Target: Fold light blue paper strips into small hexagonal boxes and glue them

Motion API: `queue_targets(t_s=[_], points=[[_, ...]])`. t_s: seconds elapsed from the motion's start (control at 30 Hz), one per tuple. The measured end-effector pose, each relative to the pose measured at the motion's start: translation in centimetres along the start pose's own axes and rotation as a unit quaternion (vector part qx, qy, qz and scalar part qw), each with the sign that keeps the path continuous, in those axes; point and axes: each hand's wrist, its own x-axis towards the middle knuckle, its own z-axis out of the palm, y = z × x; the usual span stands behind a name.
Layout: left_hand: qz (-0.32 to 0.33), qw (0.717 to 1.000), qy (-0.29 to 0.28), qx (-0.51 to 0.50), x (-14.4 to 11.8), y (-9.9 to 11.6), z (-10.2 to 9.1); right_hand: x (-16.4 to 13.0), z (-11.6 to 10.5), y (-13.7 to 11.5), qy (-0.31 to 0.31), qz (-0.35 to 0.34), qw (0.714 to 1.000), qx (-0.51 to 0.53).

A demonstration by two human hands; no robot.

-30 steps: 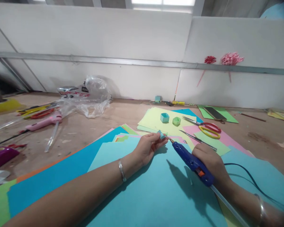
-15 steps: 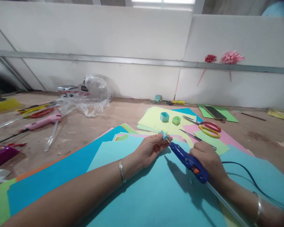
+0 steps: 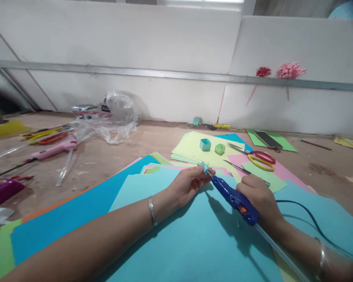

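Between the fingers of my left hand (image 3: 191, 183) is a small folded light-blue paper piece (image 3: 205, 167), with a bit of green at its edge. My right hand (image 3: 259, 197) is wrapped round a blue hot glue gun (image 3: 233, 199), a clear glue stick (image 3: 278, 248) trailing from its back end. The gun's metal tip is at the paper piece; whether it touches is too small to tell. Both hands are above a large light-blue paper sheet (image 3: 176, 235). Beyond them, a blue paper ring (image 3: 205, 144) and a green paper ring (image 3: 220, 149) stand on pale yellow sheets (image 3: 188, 145).
Red-and-yellow scissors (image 3: 261, 158) and a thin pointed tool (image 3: 238, 167) lie right of the rings. A dark cord (image 3: 308, 219) runs behind my right wrist. At left are a pink glue gun (image 3: 55, 149), a plastic bag (image 3: 111, 117) and a purple tape dispenser (image 3: 6, 192). A phone (image 3: 267, 140) rests on green paper.
Almost nothing differs. The glue gun's tip stays at the blue paper piece, and the whole view has shifted very slightly.
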Motion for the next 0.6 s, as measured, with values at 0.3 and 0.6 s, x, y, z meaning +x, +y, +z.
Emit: queue_targets(t_s=[0.3, 0.6], points=[[-0.008, 1.0, 0.004, 0.016, 0.08, -0.02, -0.15, -0.07, 0.08, -0.09, -0.004, -0.004, 1.0, 0.004], [-0.009, 1.0, 0.012, 0.022, -0.1, 0.14, 0.19, -0.09, 0.02, 0.11, -0.008, 0.005, 1.0, -0.002]])
